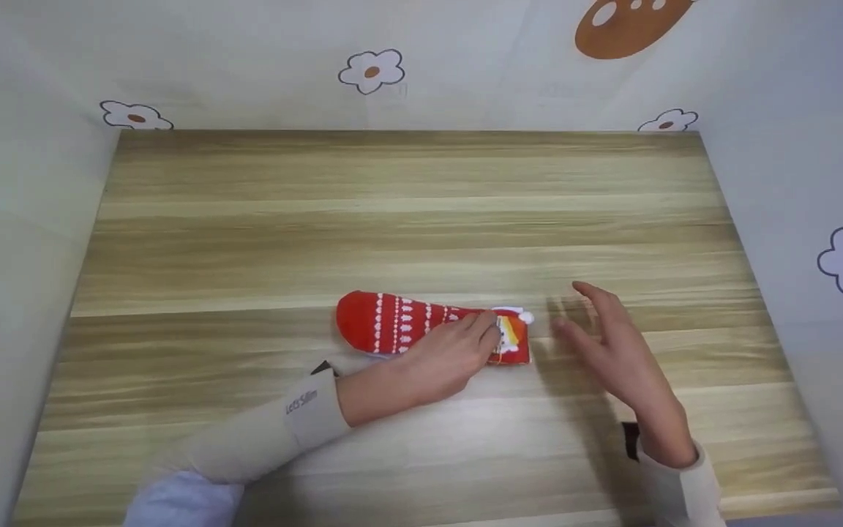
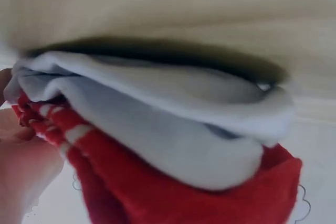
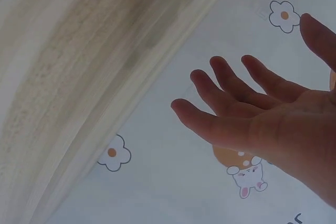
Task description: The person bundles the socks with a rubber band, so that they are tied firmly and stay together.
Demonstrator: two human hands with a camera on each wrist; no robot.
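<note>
A red knit sock [image 1: 363,322] with white rows of small trees and dots lies flat on the wooden table. Its right end carries a white-and-yellow figure and a small white pompom [image 1: 527,318]. My left hand [image 1: 443,355] grips the sock close to that end, covering part of the pattern. In the left wrist view a folded whitish fabric layer [image 2: 157,135] shows against the red knit [image 2: 189,203], and part of the hand is at the left edge. To the right, my right hand [image 1: 615,351] is held above the table with fingers spread, apart from the sock and holding nothing.
The wood-grain table [image 1: 392,234] extends around the sock on all sides. Pale wall sheets printed with flowers [image 1: 372,72] and brown shapes enclose its back and sides.
</note>
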